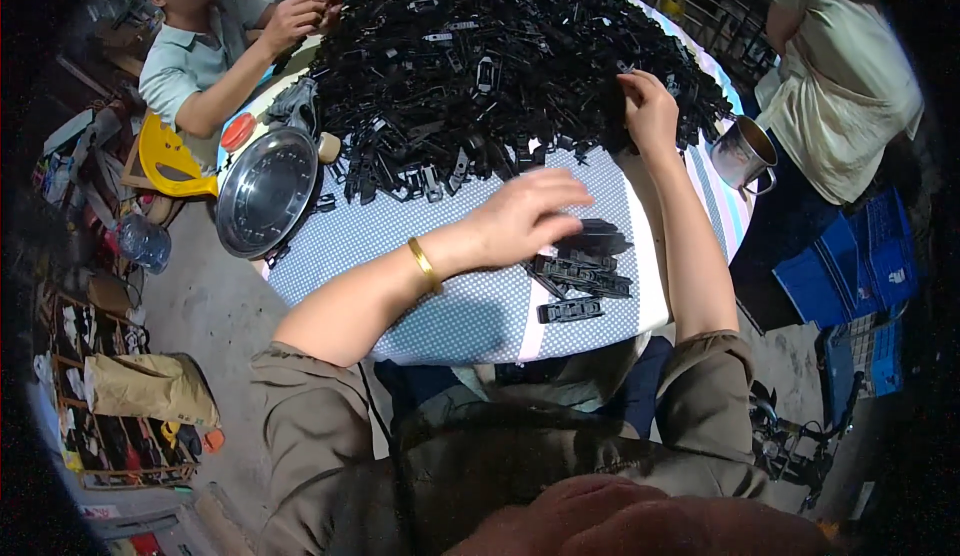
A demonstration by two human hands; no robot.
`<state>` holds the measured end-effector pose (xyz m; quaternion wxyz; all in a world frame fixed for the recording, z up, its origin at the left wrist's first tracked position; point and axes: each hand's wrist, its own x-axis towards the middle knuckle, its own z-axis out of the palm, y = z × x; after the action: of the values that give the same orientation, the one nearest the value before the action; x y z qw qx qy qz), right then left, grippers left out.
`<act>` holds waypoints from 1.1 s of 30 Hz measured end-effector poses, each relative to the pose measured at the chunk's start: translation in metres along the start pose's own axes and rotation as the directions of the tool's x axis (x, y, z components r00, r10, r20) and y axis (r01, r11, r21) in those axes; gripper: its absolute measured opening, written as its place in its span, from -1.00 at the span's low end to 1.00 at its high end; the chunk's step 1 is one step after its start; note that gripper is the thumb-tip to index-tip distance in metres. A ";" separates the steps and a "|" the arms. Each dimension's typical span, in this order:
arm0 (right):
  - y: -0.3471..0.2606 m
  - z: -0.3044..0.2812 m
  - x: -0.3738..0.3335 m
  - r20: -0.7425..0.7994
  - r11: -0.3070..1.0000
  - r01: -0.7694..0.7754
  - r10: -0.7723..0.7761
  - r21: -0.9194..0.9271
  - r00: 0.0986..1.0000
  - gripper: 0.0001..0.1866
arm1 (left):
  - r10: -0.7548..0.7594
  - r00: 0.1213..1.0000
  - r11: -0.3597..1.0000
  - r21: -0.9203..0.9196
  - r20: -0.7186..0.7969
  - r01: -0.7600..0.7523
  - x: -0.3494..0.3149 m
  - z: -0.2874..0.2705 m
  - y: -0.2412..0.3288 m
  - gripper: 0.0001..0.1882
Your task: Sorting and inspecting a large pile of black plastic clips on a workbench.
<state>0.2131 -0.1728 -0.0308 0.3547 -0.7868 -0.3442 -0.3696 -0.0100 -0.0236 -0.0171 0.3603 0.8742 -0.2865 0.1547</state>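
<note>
A large heap of small black plastic clip-like parts (480, 81) covers the far side of the round table. At the heap's right edge, my right hand (652, 111) has thumb and fingers closed together; what they hold, if anything, is too small to make out. My left hand (530, 214) is above the near part of the table, fingers stretched and thumb apart, with nothing visible in it. Just beside and below its fingertips lies a small group of long black parts (590, 268), laid roughly side by side. The nearest black part (570, 310) lies crosswise toward the table edge.
A round metal pan (262, 206) sits at the table's left edge, near a red lid (238, 132). On the right edge stands a metal mug (742, 156). One person (205, 66) works at far left; another (840, 66) is at far right. Blue crates (850, 266) stand right.
</note>
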 end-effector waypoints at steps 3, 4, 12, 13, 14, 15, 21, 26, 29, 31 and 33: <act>-0.021 -0.011 0.002 0.056 0.999 0.029 -0.028 -0.017 0.998 -0.83 | -0.071 0.985 0.924 0.362 -0.158 0.125 -0.002 -0.001 -0.024 -0.62; -0.025 -0.010 0.002 0.056 1.000 0.026 -0.025 -0.014 0.998 -0.83 | -0.085 0.976 0.882 0.442 -0.198 0.167 -0.001 -0.001 -0.030 -0.60; -0.060 -0.019 0.000 0.257 0.945 0.327 -0.320 0.017 0.912 -0.77 | -0.035 0.961 0.710 0.670 -0.274 0.217 0.019 -0.012 -0.058 -0.66; -0.066 -0.020 -0.002 0.444 0.951 0.273 -0.310 0.147 0.841 -0.75 | -0.034 0.961 0.708 0.672 -0.274 0.217 0.020 -0.012 -0.057 -0.66; -0.070 -0.016 -0.006 0.514 0.941 0.299 -0.337 0.158 0.789 -0.71 | -0.008 0.956 0.664 0.714 -0.293 0.224 0.022 -0.010 -0.056 -0.70; -0.073 -0.012 -0.013 0.478 0.920 0.350 -0.390 0.176 0.787 -0.69 | 0.017 0.951 0.615 0.754 -0.308 0.233 0.022 -0.010 -0.056 -0.75; -0.085 -0.010 -0.021 0.576 0.940 0.339 -0.300 0.041 0.761 -0.70 | 0.028 0.957 0.588 0.779 -0.288 0.218 0.019 -0.007 -0.052 -0.91; -0.081 -0.001 -0.029 0.474 0.949 0.316 -0.288 0.021 0.833 -0.83 | 0.074 0.852 0.853 0.475 -0.518 0.215 0.022 -0.014 -0.045 -0.79; -0.081 -0.011 -0.019 0.354 0.971 0.227 -0.237 0.071 0.905 -0.84 | 0.019 0.728 0.928 0.283 -0.685 0.242 0.024 -0.022 -0.040 -0.74; -0.077 -0.014 -0.012 0.185 0.976 0.187 -0.206 0.114 0.961 -0.82 | -0.197 0.679 0.961 -0.001 -0.707 0.278 0.024 -0.026 -0.032 -0.74; -0.082 -0.018 -0.010 0.208 0.899 -0.152 0.069 0.411 0.976 -0.82 | -0.331 0.716 0.943 -0.179 -0.615 0.282 0.021 -0.032 -0.035 -0.73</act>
<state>0.1364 -0.1481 -0.0057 0.5038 -0.7404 -0.4029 -0.1889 0.0256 0.0115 -0.0040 0.4875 0.7912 -0.0040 0.3692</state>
